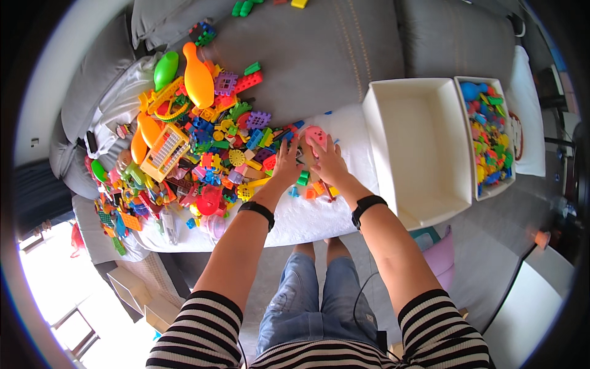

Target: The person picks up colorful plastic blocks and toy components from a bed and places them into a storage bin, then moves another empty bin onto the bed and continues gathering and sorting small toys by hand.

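My left hand [287,162] reaches over the right edge of a large heap of plastic toys [237,157], its fingers apart and nothing seen in its grasp. Just beside it, my right hand [330,162] has its fingers spread across a pink toy [315,134] with small dark marks. The fingers cover part of this toy. A green block [303,178] and some orange blocks [318,188] lie below the hands on the white cover [299,226]. A yellow-framed abacus [166,152] and an orange bowling pin [199,76] rest on the heap.
A deep white bin [424,152], with no toys visible inside, stands right of my hands. Beyond it is a second white bin [477,187] full of small colourful pieces. The grey sofa [299,60] holds a few loose blocks at its far side. The cover's front edge is near my legs.
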